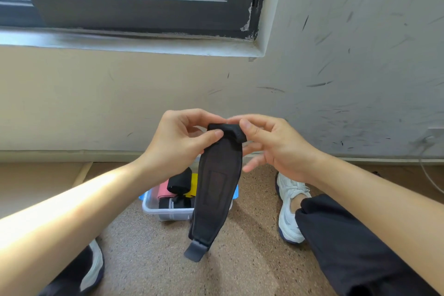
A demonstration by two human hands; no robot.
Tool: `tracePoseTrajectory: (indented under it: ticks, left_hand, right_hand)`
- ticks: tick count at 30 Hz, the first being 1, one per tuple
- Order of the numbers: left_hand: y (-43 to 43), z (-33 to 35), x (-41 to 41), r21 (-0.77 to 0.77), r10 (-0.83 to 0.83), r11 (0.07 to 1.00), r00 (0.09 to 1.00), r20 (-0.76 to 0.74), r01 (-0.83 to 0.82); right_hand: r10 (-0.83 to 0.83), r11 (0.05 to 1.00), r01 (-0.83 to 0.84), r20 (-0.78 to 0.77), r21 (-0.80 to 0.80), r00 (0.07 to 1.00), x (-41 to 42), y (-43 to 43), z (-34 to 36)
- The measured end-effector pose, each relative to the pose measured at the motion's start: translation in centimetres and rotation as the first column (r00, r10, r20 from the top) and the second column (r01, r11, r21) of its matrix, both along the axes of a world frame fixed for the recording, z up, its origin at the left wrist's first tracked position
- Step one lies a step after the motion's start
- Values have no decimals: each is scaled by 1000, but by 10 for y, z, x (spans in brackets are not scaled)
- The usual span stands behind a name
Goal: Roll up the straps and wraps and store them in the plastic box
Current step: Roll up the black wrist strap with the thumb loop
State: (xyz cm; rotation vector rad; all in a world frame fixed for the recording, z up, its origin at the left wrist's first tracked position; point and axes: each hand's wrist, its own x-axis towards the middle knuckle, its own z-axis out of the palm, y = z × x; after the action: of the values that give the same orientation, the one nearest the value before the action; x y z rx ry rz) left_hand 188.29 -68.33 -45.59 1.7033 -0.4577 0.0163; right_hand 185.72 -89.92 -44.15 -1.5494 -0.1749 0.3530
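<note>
A long black wrap point(217, 190) hangs in the air from both hands, its top end curled into a small roll and a grey tab at its bottom end. My left hand point(179, 142) pinches the left side of that roll between thumb and fingers. My right hand point(274, 145) holds the right side with thumb and forefinger, its other fingers spread. Below and behind the wrap, a clear plastic box point(168, 211) stands on the floor. Inside it lie a black roll point(179, 182), a pink roll point(163, 190), a yellow piece point(193, 187) and another black item.
Speckled brown floor spreads around the box. My white shoes point(289, 209) sit to the right and lower left, with a black trouser leg point(355, 247) on the right. A scuffed wall and a dark-framed window point(144, 7) rise straight ahead. A cable point(430, 175) runs at far right.
</note>
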Motion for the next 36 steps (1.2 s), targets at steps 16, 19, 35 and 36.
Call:
tracePoseTrajectory:
  ticks: [16, 19, 35, 36]
  left_hand:
    - [7, 3, -2, -10, -271, 957, 876, -399, 291]
    - [6, 3, -2, -71, -293, 954, 857, -424, 291]
    - [2, 2, -2, 38, -77, 996, 977, -201, 87]
    - [0, 1, -2, 40, -79, 995, 982, -171, 87]
  right_hand:
    - [-237, 971, 239, 303, 30, 923, -5, 2, -2]
    - [-213, 972, 234, 373, -12, 903, -5, 4, -5]
    - [-31, 999, 31, 27, -24, 999, -3, 0, -1]
    - [-47, 999, 47, 21, -20, 999, -3, 2, -1]
